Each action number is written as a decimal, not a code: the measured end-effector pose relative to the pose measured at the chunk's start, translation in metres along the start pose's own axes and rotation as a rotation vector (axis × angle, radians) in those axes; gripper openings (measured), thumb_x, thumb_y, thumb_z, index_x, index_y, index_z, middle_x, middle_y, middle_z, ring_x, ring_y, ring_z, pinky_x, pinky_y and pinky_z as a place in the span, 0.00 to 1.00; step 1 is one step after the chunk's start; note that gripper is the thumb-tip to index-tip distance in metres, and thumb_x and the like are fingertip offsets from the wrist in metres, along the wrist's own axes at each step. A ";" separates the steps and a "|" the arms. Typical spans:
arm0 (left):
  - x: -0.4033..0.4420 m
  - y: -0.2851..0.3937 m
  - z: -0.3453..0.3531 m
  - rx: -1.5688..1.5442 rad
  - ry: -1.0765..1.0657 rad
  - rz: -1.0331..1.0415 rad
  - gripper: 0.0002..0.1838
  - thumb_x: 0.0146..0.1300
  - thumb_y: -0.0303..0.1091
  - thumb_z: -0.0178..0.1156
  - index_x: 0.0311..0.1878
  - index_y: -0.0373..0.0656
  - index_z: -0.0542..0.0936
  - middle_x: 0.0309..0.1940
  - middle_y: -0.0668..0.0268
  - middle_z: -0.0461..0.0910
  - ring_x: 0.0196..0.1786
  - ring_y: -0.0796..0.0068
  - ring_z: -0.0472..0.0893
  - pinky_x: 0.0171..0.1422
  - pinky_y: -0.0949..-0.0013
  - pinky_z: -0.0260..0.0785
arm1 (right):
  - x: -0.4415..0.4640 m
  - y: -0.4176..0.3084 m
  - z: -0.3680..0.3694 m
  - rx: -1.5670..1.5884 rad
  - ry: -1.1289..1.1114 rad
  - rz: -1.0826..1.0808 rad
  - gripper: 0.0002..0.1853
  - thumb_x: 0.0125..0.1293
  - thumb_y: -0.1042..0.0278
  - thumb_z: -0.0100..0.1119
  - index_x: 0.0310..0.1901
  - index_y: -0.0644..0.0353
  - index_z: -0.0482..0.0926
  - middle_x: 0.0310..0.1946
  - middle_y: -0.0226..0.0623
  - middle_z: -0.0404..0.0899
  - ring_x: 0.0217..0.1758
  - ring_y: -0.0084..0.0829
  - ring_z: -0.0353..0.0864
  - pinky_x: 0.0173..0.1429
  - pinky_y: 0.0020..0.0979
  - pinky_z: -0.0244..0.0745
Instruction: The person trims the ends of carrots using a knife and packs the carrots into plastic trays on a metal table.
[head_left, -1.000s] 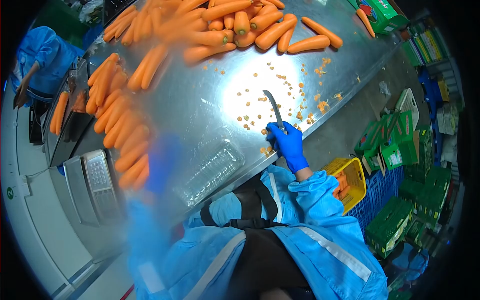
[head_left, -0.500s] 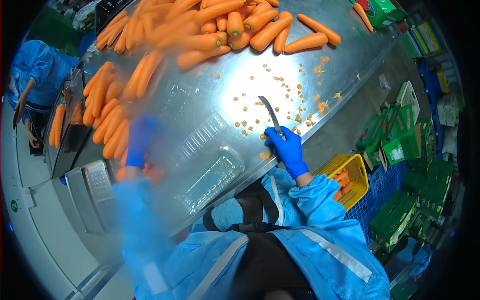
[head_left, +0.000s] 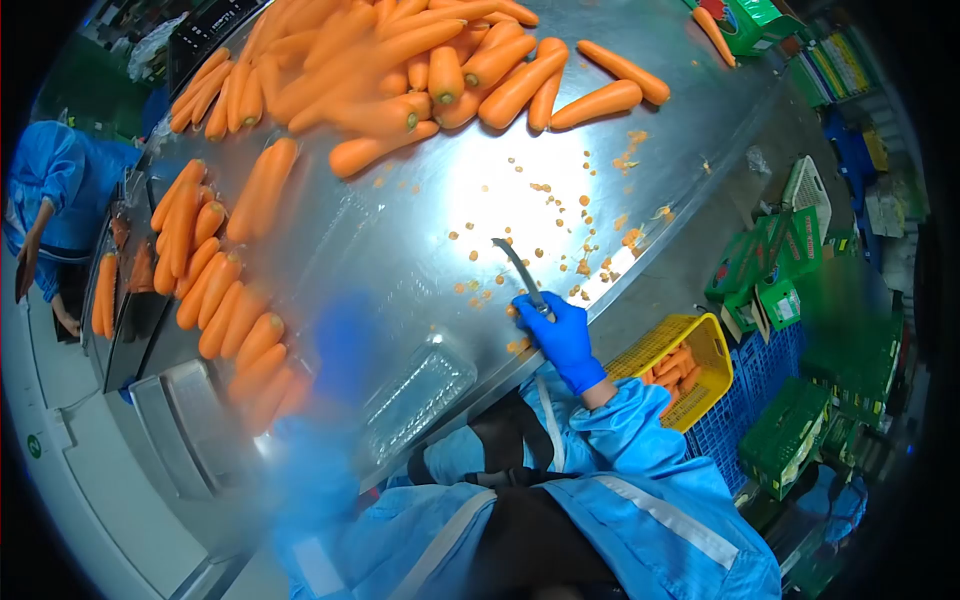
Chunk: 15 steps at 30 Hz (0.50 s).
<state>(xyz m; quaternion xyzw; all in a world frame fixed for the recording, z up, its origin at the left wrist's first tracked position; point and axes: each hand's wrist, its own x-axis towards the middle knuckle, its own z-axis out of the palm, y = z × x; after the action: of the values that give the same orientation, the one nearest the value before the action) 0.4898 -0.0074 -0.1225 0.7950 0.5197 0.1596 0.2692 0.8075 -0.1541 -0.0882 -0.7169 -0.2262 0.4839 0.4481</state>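
Observation:
In a blue glove, my right hand (head_left: pixel 562 338) is closed round the handle of a curved knife (head_left: pixel 520 270), whose blade points up and left over the metal table (head_left: pixel 400 260). My left hand (head_left: pixel 343 345), also gloved in blue, is smeared by motion; its fingers cannot be made out. It is between a row of carrots (head_left: pixel 240 318) and a clear plastic tray (head_left: pixel 420 393). A large pile of carrots (head_left: pixel 445 75) lies at the table's far side. Small cut carrot ends (head_left: pixel 540 188) are scattered beyond the knife.
A scale (head_left: pixel 180 425) stands at the left. Another person (head_left: pixel 65 190) in blue is at the far left. To the right are a yellow crate (head_left: pixel 710 365) with carrots, a blue crate (head_left: pixel 715 430) and green boxes (head_left: pixel 785 430).
My left hand has moved right, away from the row of carrots. The view has shifted, so the carrots and knife appear lower. My right hand still holds the knife.

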 end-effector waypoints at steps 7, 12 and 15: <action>0.012 0.003 -0.007 -0.035 -0.003 0.010 0.20 0.51 0.21 0.70 0.50 0.38 0.81 0.37 0.62 0.82 0.42 0.70 0.84 0.49 0.69 0.76 | 0.000 0.002 -0.003 -0.063 -0.023 -0.044 0.14 0.66 0.57 0.65 0.40 0.62 0.86 0.26 0.35 0.84 0.23 0.20 0.81 0.30 0.25 0.74; 0.013 -0.019 0.002 -0.100 -0.085 -0.160 0.17 0.50 0.20 0.69 0.46 0.37 0.83 0.34 0.62 0.84 0.37 0.69 0.84 0.45 0.68 0.76 | 0.000 -0.003 -0.005 -0.196 -0.037 -0.094 0.16 0.67 0.55 0.64 0.41 0.62 0.85 0.27 0.43 0.83 0.29 0.33 0.85 0.36 0.34 0.76; 0.009 -0.026 0.004 -0.076 -0.075 -0.160 0.13 0.50 0.23 0.69 0.41 0.39 0.85 0.35 0.57 0.86 0.35 0.63 0.84 0.43 0.65 0.76 | 0.006 0.001 -0.010 -0.240 -0.153 -0.005 0.15 0.68 0.56 0.63 0.41 0.62 0.85 0.29 0.43 0.84 0.32 0.33 0.85 0.38 0.33 0.76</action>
<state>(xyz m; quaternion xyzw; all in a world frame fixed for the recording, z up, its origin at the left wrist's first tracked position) 0.4764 0.0085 -0.1410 0.7456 0.5646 0.1273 0.3304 0.8189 -0.1542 -0.0905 -0.7258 -0.3175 0.5055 0.3419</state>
